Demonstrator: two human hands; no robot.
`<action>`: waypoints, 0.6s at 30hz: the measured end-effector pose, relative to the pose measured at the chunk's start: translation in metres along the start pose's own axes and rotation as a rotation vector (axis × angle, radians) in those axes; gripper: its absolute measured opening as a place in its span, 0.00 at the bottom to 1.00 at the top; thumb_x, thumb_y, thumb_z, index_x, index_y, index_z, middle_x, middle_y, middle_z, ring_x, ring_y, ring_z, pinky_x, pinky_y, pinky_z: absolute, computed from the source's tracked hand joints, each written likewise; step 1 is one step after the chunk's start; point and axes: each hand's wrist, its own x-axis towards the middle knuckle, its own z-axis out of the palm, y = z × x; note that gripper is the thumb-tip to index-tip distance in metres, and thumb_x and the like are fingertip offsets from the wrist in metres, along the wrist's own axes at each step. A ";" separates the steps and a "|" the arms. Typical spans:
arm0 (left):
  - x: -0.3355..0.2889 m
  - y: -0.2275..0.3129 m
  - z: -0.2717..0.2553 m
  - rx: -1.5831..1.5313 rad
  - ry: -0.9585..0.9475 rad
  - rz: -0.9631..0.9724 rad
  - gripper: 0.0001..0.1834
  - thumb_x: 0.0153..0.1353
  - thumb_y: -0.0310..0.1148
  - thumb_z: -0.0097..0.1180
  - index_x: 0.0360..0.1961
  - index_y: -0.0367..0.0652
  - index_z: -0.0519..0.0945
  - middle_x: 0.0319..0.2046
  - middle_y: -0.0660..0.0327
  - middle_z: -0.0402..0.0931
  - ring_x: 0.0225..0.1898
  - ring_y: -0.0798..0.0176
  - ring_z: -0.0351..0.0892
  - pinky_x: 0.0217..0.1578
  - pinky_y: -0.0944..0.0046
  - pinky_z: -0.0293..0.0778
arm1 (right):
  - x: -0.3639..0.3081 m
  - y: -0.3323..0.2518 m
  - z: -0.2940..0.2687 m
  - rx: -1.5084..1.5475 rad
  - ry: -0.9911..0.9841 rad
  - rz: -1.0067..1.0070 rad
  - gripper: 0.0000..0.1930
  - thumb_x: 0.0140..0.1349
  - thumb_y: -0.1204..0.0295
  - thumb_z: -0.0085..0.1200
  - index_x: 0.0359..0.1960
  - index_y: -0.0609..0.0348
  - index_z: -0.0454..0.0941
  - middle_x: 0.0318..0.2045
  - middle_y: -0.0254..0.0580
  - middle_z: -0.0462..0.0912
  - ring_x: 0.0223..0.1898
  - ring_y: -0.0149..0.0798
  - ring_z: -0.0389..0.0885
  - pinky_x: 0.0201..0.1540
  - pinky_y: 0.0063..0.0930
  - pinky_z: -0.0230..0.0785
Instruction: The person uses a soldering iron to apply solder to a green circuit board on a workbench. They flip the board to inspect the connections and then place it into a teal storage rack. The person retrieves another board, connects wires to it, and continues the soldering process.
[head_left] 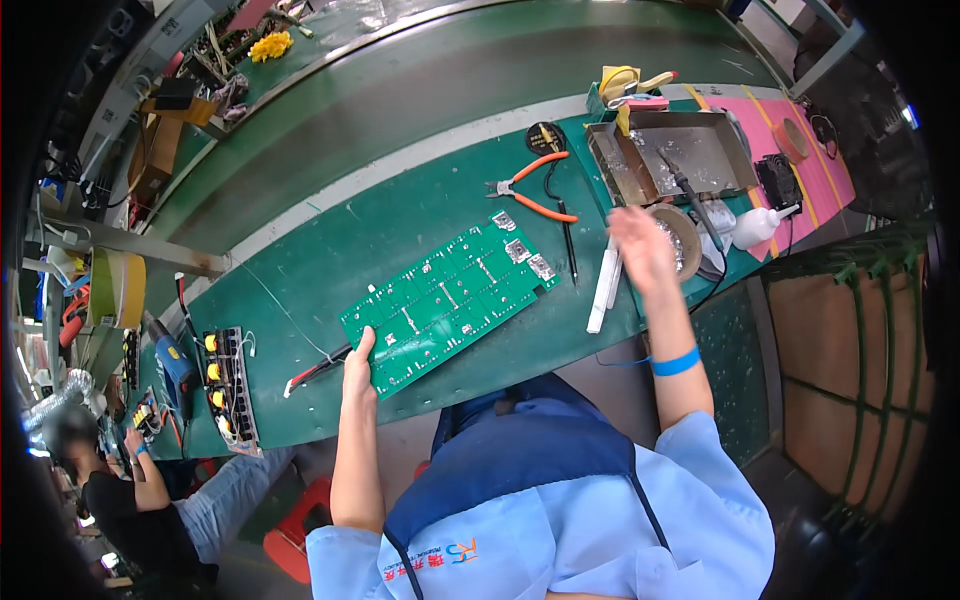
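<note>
A green circuit board (450, 300) with silvery solder points is tilted over the green mat. My left hand (360, 362) grips its near-left corner, thumb on the upper face. My right hand (643, 250), a blue band on its wrist, hovers at the mat's right part, fingers stretched out and slightly blurred. Nothing shows in it. Under and beside it are a white strip (603, 290) and a round bowl (687, 243) of shiny bits. Beyond the board lie orange-handled cutters (540, 190) and a black pen-like tool (570, 246).
At the right stand a metal tray (705, 150), a soldering iron (690, 188) and a white squeeze bottle (757, 227). On the left lie a board with yellow parts (230, 385) and a blue power tool (172, 362). Another person (140, 510) sits at lower left.
</note>
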 end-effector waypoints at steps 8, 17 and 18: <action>-0.002 0.004 0.005 0.075 0.061 -0.042 0.22 0.56 0.42 0.51 0.45 0.34 0.70 0.40 0.55 0.73 0.37 0.62 0.76 0.36 0.63 0.74 | 0.035 -0.082 -0.135 0.838 0.139 0.010 0.26 0.57 0.63 0.50 0.48 0.74 0.60 0.44 0.61 0.67 0.35 0.45 0.76 0.37 0.33 0.75; 0.003 -0.002 -0.002 0.030 0.038 -0.035 0.22 0.56 0.41 0.51 0.45 0.35 0.69 0.40 0.54 0.73 0.38 0.61 0.76 0.37 0.62 0.74 | 0.037 -0.086 -0.133 0.238 -0.134 -0.305 0.21 0.62 0.59 0.38 0.49 0.63 0.64 0.41 0.53 0.74 0.42 0.40 0.75 0.41 0.31 0.72; 0.006 -0.005 -0.005 0.020 0.034 -0.028 0.21 0.57 0.41 0.51 0.45 0.36 0.69 0.40 0.55 0.73 0.37 0.61 0.76 0.37 0.61 0.75 | 0.026 -0.085 -0.126 0.207 -0.319 -0.367 0.20 0.62 0.60 0.39 0.50 0.62 0.64 0.41 0.52 0.74 0.41 0.39 0.75 0.42 0.30 0.71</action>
